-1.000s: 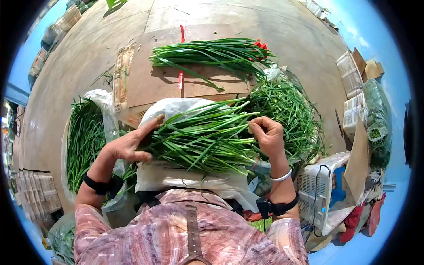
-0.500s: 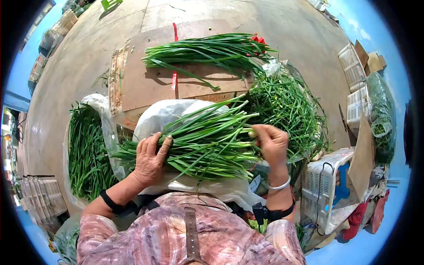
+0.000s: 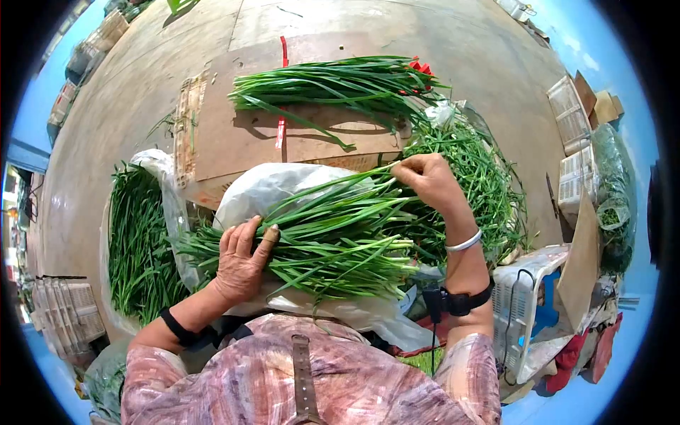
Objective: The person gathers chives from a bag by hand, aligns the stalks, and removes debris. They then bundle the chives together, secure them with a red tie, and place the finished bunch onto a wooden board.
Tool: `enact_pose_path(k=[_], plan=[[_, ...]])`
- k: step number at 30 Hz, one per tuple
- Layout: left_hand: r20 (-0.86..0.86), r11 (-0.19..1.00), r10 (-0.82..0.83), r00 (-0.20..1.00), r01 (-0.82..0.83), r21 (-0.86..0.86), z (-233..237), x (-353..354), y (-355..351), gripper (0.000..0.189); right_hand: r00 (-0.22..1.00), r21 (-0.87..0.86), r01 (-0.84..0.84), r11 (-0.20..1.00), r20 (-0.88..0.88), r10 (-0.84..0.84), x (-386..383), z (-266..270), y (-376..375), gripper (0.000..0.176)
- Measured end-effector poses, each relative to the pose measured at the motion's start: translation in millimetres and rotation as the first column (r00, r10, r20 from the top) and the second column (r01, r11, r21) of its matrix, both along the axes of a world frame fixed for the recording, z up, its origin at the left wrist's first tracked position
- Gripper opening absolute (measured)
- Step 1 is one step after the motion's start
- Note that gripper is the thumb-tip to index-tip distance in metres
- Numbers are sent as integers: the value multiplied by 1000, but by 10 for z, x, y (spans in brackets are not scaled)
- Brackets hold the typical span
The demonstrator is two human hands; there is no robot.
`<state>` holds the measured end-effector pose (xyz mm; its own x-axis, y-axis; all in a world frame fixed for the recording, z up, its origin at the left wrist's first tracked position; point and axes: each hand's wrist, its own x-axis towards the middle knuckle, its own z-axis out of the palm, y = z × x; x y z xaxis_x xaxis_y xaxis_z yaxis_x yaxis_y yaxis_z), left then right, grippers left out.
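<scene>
Outdoors, our flat, open left hand (image 3: 241,258) pins the bunch of green stalks (image 3: 333,234) to the white sheet (image 3: 269,185) on our lap while our right hand (image 3: 428,180) pinches its stalk tips (sorting, seemingly); drawing them clear needs firm pinning.

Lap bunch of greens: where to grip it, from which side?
Probably grip the bunch around its right, cut-stem end, coming from above: stalks lie parallel and packed there, while the leaf tips by the left hand fan out loose.
</scene>
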<state>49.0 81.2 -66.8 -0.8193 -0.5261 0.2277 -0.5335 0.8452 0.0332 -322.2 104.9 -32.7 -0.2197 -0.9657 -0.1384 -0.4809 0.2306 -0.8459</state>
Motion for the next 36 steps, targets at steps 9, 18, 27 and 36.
enact_pose_path(k=[9,18,27,36], plan=[[-3,1000,-23,1000,23,-20,-31,-27,-25,53,877,-113,159,981,-440,-193,-34,-205,120,19],[-25,1000,-17,1000,17,-16,-51,-36,-9,53,912,215,231,949,291,-288,-272,-103,211,43],[-52,999,-14,999,17,50,9,-39,9,56,619,38,60,997,783,-67,-28,-178,137,17],[-52,991,-9,999,15,132,12,-66,-23,62,710,53,194,980,682,-177,-91,-111,262,11]])
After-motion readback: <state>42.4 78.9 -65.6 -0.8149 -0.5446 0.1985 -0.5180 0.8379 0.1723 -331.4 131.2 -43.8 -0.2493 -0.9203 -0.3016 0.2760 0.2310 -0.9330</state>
